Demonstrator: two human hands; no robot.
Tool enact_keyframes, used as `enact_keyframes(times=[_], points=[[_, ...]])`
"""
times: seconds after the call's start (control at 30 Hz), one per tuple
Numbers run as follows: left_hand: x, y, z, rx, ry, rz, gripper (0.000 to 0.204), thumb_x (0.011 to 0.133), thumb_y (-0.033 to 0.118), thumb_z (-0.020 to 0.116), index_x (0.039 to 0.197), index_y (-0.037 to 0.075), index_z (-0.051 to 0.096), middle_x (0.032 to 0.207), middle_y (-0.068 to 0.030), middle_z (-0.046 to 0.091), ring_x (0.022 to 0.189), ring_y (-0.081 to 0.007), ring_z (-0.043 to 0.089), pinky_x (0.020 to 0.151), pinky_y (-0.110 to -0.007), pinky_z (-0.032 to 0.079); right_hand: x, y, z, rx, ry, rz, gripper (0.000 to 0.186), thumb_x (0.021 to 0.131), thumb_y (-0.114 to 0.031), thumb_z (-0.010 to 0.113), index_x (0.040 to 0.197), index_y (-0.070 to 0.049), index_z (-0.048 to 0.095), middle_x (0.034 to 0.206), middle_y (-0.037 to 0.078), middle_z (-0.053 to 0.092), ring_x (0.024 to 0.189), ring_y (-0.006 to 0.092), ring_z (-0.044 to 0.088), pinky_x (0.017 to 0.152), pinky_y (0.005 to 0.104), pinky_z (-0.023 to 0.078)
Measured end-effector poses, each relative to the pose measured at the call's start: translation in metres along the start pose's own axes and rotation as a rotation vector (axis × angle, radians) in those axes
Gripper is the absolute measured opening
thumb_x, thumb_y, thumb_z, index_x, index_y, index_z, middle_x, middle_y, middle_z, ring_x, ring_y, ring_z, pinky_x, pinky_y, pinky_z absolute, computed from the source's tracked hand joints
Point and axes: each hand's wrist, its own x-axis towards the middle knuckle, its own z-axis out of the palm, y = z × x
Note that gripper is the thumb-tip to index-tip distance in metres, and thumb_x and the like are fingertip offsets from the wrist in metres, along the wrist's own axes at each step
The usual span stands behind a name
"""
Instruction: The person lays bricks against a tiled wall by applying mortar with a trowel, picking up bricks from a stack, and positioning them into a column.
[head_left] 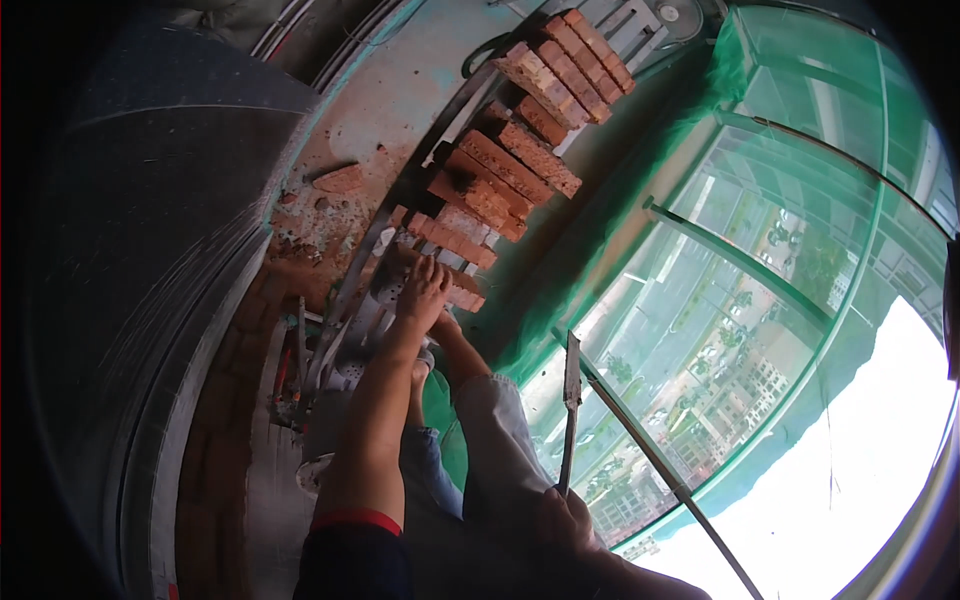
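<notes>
My left hand [425,295] reaches forward and down, with its fingers closed over the near end of a brick row. The reddish brick [465,293] under it is partly covered by the hand. My right hand [565,518] is low at the right, wrapped around a long, narrow tool that looks like a trowel [572,380] seen nearly edge-on. Its flat, mortar-smeared blade points up and away from the bricks. More red bricks [505,165] lie side by side beyond my left hand, on a narrow slatted metal platform [625,25].
Green safety netting [780,160] with metal poles [650,450] runs along the right, buildings showing far below. At left stands a dark panel [190,110]. Broken brick [340,180] and rubble lie on the concrete ledge [355,115]. My jeans-clad leg [500,425] is close to the platform.
</notes>
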Motion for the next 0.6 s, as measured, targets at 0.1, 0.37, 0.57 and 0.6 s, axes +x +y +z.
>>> enact_keyframes(times=[0.1,0.37,0.57,0.6], points=[[0.006,-0.014,0.033,0.089,-0.091,0.062,0.033,0.087,0.021,0.049,0.116,0.005,0.056,0.12,-0.0159,0.057,0.115,-0.0335,0.05,0.104,-0.049,0.034,-0.003,0.014,-0.005,0.023,-0.015,-0.044,0.028,0.097,-0.032,0.05,0.104,-0.005,0.051,0.072,-0.004,0.054,0.063,0.0051,0.051,0.053,0.0204,0.04],[-0.023,-0.023,-0.117,-0.184,-0.226,-0.266,0.023,0.082,0.017,0.061,0.102,0.007,0.064,0.096,-0.014,0.066,0.092,-0.0309,0.062,0.08,-0.044,0.05,-0.01,-0.014,0.034,-0.042,0.155,-0.029,0.027,0.097,-0.032,0.05,0.088,-0.007,0.053,0.063,-0.003,0.05,0.053,0.0084,0.049,0.046,0.025,0.038],[-0.212,-0.067,-0.289,-1.162,-0.53,-0.811,0.054,0.067,0.012,0.077,0.115,0.001,0.057,0.105,-0.0102,0.063,0.096,-0.025,0.061,0.078,-0.037,0.049,0.001,-0.013,0.034,-0.736,0.132,-0.605,0.047,0.098,-0.041,0.041,0.104,0.003,0.056,0.071,0.011,0.06,0.064,0.02,0.059,0.055,0.034,0.047],[-0.245,-0.061,-0.334,-1.183,-0.521,-0.809,0.056,0.065,0.01,0.077,0.116,0.002,0.056,0.103,-0.0059,0.062,0.092,-0.0218,0.059,0.076,-0.035,0.048,0.012,-0.011,0.036,-0.913,0.107,-0.704,0.042,0.096,-0.037,0.043,0.106,0.003,0.055,0.076,0.015,0.061,0.069,0.0255,0.061,0.057,0.0373,0.049]])
